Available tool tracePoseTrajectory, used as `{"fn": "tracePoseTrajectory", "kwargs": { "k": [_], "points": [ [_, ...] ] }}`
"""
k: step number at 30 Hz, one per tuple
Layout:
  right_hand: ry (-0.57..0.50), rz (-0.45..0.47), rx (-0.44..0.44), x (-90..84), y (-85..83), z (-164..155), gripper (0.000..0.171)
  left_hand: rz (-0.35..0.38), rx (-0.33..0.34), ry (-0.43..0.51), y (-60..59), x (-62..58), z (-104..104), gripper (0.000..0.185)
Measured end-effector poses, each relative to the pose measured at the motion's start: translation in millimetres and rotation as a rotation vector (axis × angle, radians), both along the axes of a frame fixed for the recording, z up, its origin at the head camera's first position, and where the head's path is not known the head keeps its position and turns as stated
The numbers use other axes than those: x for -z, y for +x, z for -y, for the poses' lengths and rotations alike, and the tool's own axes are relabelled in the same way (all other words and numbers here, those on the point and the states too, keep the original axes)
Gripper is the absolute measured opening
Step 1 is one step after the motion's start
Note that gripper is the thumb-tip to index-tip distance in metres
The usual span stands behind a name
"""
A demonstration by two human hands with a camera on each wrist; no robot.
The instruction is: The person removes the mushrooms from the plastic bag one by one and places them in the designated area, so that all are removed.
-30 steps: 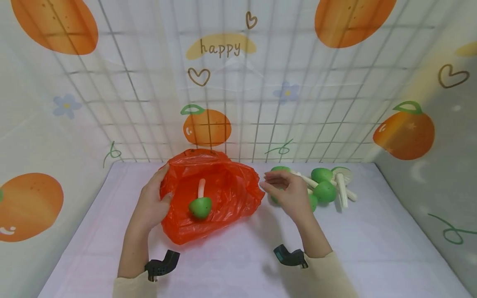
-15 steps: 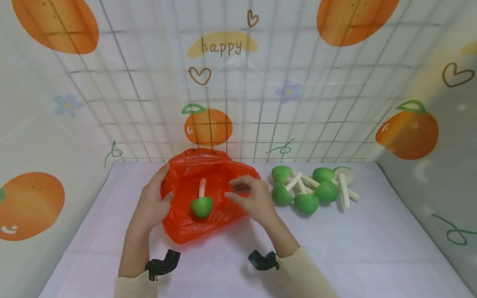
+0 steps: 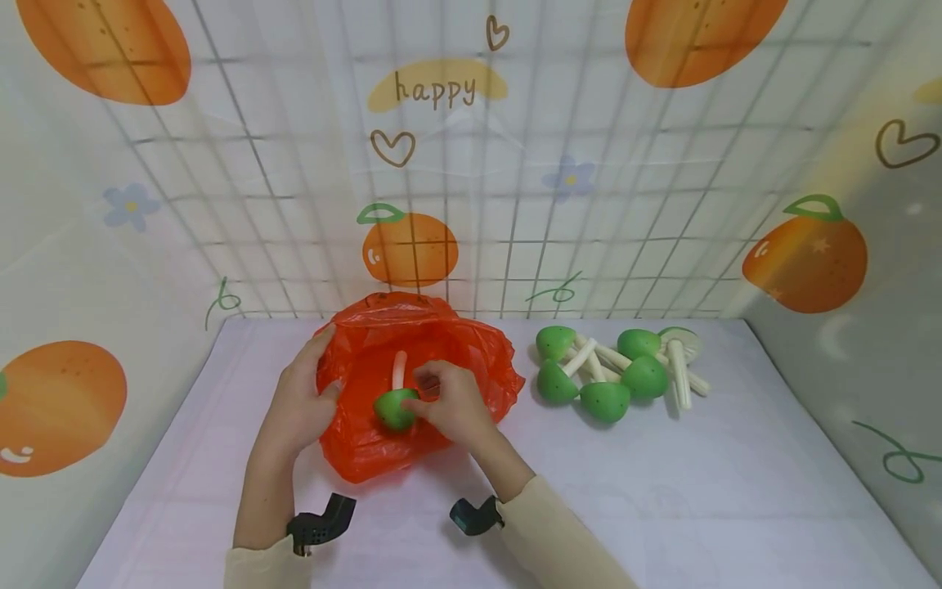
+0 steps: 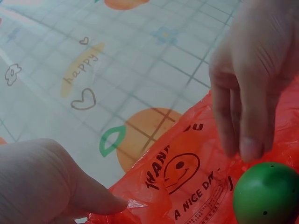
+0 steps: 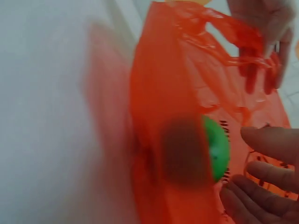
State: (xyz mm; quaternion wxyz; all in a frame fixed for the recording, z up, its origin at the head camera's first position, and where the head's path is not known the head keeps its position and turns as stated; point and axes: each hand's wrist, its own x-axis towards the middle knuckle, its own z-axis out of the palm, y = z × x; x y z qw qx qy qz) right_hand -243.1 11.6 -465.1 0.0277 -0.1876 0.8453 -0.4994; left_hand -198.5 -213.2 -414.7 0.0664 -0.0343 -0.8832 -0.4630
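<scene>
A crinkled red plastic bag (image 3: pixel 361 454) lies on the table with its mouth facing me. On the red plastic rests a mushroom (image 3: pixel 388 409) with a dotted green cap and pale stem, stem pointing away. My left hand (image 3: pixel 300 401) grips the bag's left edge, thumb inside and fingers behind the plastic, which shows through in the right wrist view. Reaching over the bag from the right, my right hand (image 3: pixel 452 401) has bent, spread fingers with the fingertips right at the green cap. In the right wrist view, a fold of the bag hides part of the mushroom (image 5: pixel 217 149).
Several more green-capped mushrooms (image 3: pixel 605 402) lie in a loose pile on the right side of the table (image 3: pixel 699 483). A white curtain printed with oranges (image 3: pixel 410 249) hangs in front of a wire grid at the back.
My right hand has moved left from beside the mushroom pile, over the bag's right side, to the mushroom's cap. My left hand keeps its grip and the bag stays in place.
</scene>
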Motion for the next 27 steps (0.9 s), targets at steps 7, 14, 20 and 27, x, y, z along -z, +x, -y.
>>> {"fn": "tracePoseTrajectory", "kwargs": {
  "k": [7,14,20,27],
  "points": [
    [0.073,0.019,0.005,13.5,-1.0,8,0.045,-0.003,0.000,0.008,1.1,-0.2,1,0.077],
    [0.085,0.043,0.010,20.7,1.7,10,0.042,-0.005,0.004,0.013,1.6,-1.0,0,0.076],
    [0.081,0.025,0.006,24.1,3.9,10,0.039,-0.007,0.006,0.012,2.4,-0.7,0,0.077],
    [0.065,0.037,0.006,25.5,5.8,10,0.032,-0.012,0.008,0.008,2.2,-1.0,1,0.077]
  ]
}}
